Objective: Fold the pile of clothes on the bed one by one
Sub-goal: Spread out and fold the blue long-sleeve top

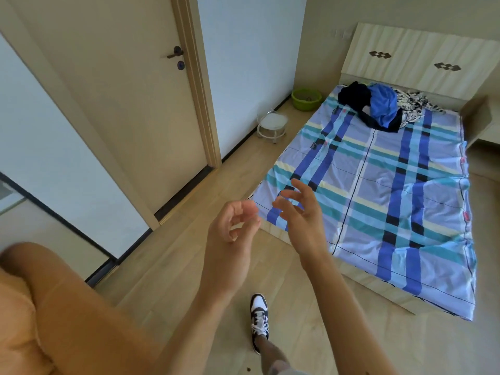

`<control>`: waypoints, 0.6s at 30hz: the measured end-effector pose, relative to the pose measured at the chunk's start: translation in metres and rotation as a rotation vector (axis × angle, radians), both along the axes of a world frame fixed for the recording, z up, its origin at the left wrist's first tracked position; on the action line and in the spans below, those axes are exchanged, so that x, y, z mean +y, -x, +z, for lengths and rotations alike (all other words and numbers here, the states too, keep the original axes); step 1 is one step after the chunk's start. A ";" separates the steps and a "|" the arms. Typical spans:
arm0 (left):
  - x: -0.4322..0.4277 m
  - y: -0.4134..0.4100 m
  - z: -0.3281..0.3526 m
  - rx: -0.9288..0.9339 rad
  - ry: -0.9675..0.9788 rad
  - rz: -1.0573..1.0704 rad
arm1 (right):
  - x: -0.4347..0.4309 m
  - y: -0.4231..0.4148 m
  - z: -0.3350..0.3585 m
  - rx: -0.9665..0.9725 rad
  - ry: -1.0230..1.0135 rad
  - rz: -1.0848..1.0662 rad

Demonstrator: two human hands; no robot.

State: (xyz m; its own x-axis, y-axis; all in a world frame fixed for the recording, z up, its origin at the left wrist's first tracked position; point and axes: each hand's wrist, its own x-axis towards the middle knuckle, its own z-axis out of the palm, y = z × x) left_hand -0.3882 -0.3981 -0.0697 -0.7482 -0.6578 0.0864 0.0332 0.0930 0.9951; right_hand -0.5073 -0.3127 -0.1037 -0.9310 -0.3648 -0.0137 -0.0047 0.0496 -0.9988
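Head view. Your left hand (232,226) is loosely curled and empty; your right hand (300,209) is spread and empty. Both are near the plaid-sheeted bed's (392,198) foot corner. The crumpled pile of black, bright-blue and black-and-white print clothes (378,106) lies by the headboard, well apart. Likely soft, light and limp; pinch the blue top piece at an edge.

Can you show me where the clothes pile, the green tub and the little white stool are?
clothes pile (382,105): head view, on the blue garment in its middle.
green tub (305,104): head view, on its near outer wall.
white stool (272,122): head view, on its round seat.
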 end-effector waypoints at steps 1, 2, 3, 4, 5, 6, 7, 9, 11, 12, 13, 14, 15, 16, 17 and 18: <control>-0.016 0.016 -0.001 0.000 0.007 0.007 | -0.015 0.017 -0.001 0.005 0.005 0.002; -0.033 0.034 -0.001 0.006 0.016 0.015 | -0.032 0.037 -0.002 0.016 0.011 0.003; -0.047 0.049 0.001 0.005 0.023 0.019 | -0.046 0.053 -0.001 0.026 0.013 0.005; -0.066 0.067 0.003 0.003 0.027 0.026 | -0.064 0.074 0.000 0.026 0.017 0.012; -0.083 0.084 0.007 -0.005 0.025 0.030 | -0.081 0.093 0.001 0.012 0.020 0.023; -0.098 0.097 0.011 -0.008 0.024 0.036 | -0.096 0.109 0.002 -0.004 0.022 0.034; -0.118 0.113 0.016 0.000 0.031 0.047 | -0.117 0.129 0.004 -0.011 0.031 0.046; -0.149 0.139 0.024 0.014 0.049 0.072 | -0.151 0.159 0.009 -0.022 0.046 0.060; -0.181 0.163 0.027 0.006 0.038 0.104 | -0.188 0.185 0.010 -0.039 0.058 0.078; -0.194 0.173 0.028 0.001 0.033 0.116 | -0.203 0.194 0.010 -0.041 0.059 0.091; -0.207 0.185 0.028 -0.003 0.037 0.121 | -0.218 0.204 0.009 -0.036 0.056 0.100; -0.220 0.197 0.026 -0.007 0.037 0.120 | -0.232 0.215 0.008 -0.029 0.049 0.106; -0.234 0.209 0.024 -0.008 0.030 0.115 | -0.246 0.226 0.006 -0.022 0.039 0.109; -0.248 0.222 0.021 -0.013 0.021 0.109 | -0.259 0.236 0.003 -0.021 0.028 0.108; -0.262 0.235 0.018 -0.019 0.016 0.099 | -0.273 0.247 0.000 -0.024 0.022 0.102; -0.277 0.249 0.015 -0.025 0.019 0.083 | -0.287 0.259 -0.003 -0.028 0.018 0.091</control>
